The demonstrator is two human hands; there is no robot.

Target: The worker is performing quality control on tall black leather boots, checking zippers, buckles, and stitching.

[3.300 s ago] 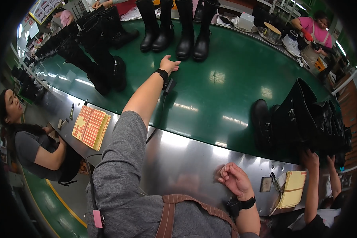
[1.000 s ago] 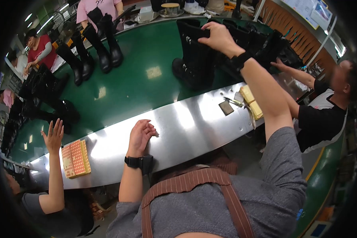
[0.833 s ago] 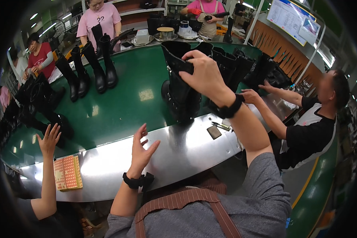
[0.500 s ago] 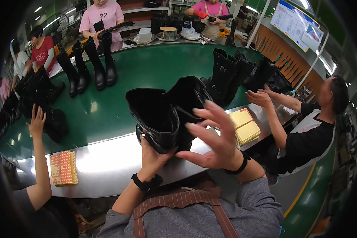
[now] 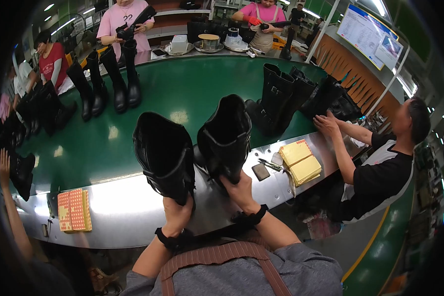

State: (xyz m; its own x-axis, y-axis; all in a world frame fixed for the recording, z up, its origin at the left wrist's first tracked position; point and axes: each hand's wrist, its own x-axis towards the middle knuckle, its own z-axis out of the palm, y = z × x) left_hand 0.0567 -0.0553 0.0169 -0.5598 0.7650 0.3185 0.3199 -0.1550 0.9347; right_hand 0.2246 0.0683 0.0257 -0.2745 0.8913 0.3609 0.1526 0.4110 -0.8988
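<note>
The left hand [image 5: 176,215] grips a tall black leather boot [image 5: 164,160]; the right hand [image 5: 240,191] grips a second black leather boot [image 5: 226,143] just beside it. Both, openings up, are at the near, steel-edged side of the glossy green tabletop [image 5: 197,81].

The left boot [image 5: 164,153], tall, black and slightly glossy, has its wide mouth facing up and its top leaning left. Just beside it, above the bench [image 5: 121,197], the right boot [image 5: 227,135], equally black, also gapes upward, its dark lining showing.
</note>
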